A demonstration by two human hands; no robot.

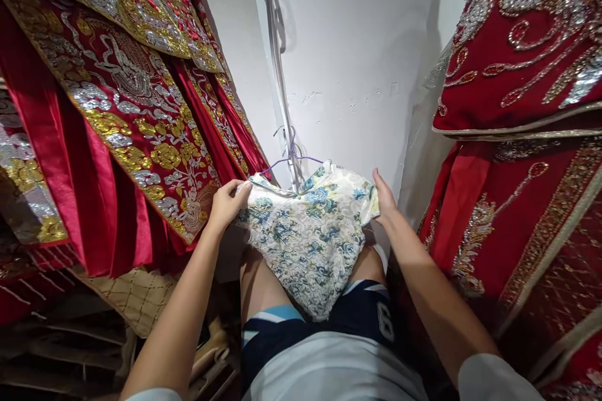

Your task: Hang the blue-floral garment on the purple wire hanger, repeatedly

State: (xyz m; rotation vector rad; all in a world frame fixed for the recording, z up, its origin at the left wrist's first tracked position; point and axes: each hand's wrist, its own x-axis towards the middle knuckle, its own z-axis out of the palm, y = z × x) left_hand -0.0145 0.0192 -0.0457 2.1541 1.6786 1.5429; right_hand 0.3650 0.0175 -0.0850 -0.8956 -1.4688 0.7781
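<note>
A short-sleeved white top with blue and yellow flowers hangs on a thin purple wire hanger in front of my lap. My left hand pinches the top at its left shoulder, thumb pressed on the cloth. On the other side my right hand is at the right sleeve, its thumb pointing up and its fingers hidden behind the cloth. Between the hands the top is spread wide, its lower part falling to a point over my dark shorts.
Red garments with gold and silver embroidery hang at the left, and more beaded red garments hang at the right. A white wall with a vertical metal strip stands ahead. Wooden pieces lie at the lower left.
</note>
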